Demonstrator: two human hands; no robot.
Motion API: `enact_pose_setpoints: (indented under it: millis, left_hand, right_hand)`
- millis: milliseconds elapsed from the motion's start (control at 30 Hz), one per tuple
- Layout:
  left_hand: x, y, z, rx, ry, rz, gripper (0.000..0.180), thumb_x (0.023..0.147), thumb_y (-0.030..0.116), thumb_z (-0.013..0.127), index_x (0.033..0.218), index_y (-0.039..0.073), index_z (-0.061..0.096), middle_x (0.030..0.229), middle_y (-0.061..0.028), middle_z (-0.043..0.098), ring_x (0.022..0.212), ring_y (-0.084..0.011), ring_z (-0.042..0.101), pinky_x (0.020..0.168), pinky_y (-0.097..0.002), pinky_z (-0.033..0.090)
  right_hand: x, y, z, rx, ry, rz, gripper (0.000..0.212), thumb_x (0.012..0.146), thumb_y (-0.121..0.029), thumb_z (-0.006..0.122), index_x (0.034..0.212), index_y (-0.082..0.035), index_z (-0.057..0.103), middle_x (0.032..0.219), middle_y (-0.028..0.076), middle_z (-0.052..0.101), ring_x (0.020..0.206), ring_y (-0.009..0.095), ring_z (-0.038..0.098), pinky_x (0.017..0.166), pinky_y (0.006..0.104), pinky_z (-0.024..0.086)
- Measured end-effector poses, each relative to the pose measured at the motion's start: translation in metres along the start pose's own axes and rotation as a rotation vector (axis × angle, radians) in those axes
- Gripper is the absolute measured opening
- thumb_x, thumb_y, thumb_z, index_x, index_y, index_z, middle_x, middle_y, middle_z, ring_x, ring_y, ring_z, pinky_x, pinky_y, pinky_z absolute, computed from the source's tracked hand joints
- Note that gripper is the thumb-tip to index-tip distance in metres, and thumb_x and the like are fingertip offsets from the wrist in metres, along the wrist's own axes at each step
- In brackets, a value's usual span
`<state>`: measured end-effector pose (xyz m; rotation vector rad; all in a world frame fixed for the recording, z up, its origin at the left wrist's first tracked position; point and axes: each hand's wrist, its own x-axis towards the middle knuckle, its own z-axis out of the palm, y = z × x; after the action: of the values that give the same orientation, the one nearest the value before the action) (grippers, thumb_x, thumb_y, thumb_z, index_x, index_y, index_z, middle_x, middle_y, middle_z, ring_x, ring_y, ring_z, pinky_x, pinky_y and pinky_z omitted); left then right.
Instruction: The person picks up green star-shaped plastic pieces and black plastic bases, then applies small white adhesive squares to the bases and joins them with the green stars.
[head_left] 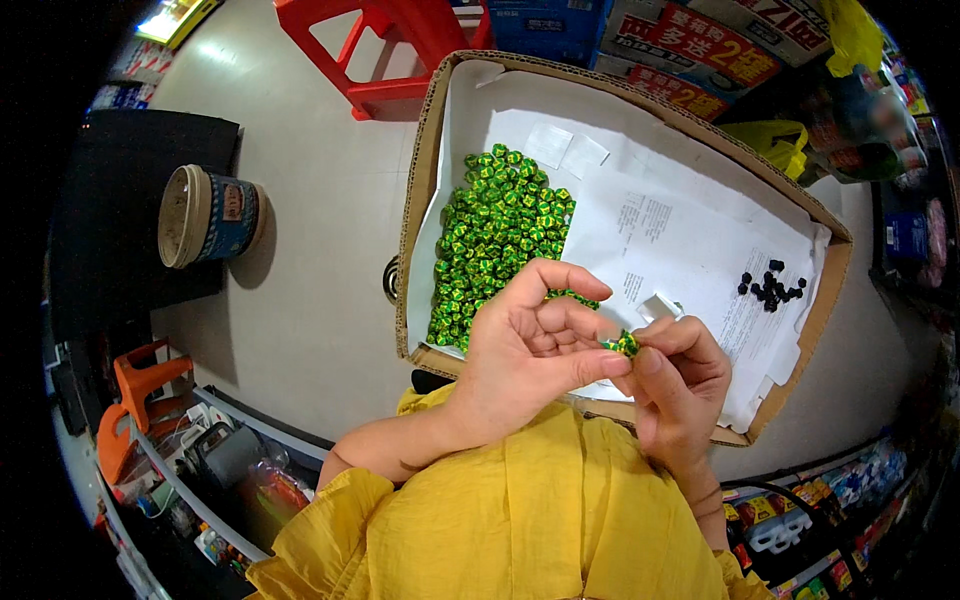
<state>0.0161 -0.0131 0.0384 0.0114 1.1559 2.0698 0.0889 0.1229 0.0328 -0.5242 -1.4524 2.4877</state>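
Note:
In front of me, my left hand (530,345) and my right hand (682,385) meet over the near side of a shallow cardboard box (412,230). Pinched between their fingertips is a small green and yellow foil-wrapped ball (622,344). A pale square wrapper (657,307) lies just beyond the fingers, with a bit of green at its edge. Many similar wrapped balls form a pile (500,225) on the box's left side, partly hidden by my left hand. Small black lumps (771,290) sit in a loose group at the right. White printed paper (690,225) lines the box.
Two pale squares (566,150) lie near the box's far side. A red plastic stool (400,90) stands behind it. Leftward are a blue and white bucket (212,217) and a black surface (120,240). Stacked cartons (680,50) and a yellow bag (775,145) are at the far right.

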Motion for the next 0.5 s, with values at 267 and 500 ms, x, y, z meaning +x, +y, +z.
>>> enact_pose_setpoints:
  millis: [267, 500]
  left_hand:
    - [-0.002, 0.018, -0.008, 0.628, -0.158, 0.135, 0.05, 0.073, -0.008, 0.065, 0.114, 0.0, 0.039, 0.09, -0.0091, 0.06, 0.083, -0.0134, 0.06, 0.072, -0.0244, 0.048]
    - [-0.007, -0.005, -0.008, 0.185, -0.081, 0.16, 0.047, 0.074, -0.005, 0.067, 0.112, 0.003, 0.041, 0.085, -0.0073, 0.062, 0.082, -0.0107, 0.059, 0.075, -0.023, 0.045]
  right_hand:
    - [0.012, -0.019, -0.008, -0.44, -0.302, -0.006, 0.015, 0.074, 0.008, 0.064, 0.088, 0.004, 0.058, 0.079, 0.005, 0.058, 0.067, 0.007, 0.052, 0.057, 0.0189, 0.04]
    - [0.005, -0.01, -0.004, -0.091, -0.11, 0.147, 0.009, 0.076, 0.008, 0.062, 0.081, 0.002, 0.056, 0.076, 0.001, 0.056, 0.065, 0.003, 0.049, 0.054, 0.0161, 0.037]
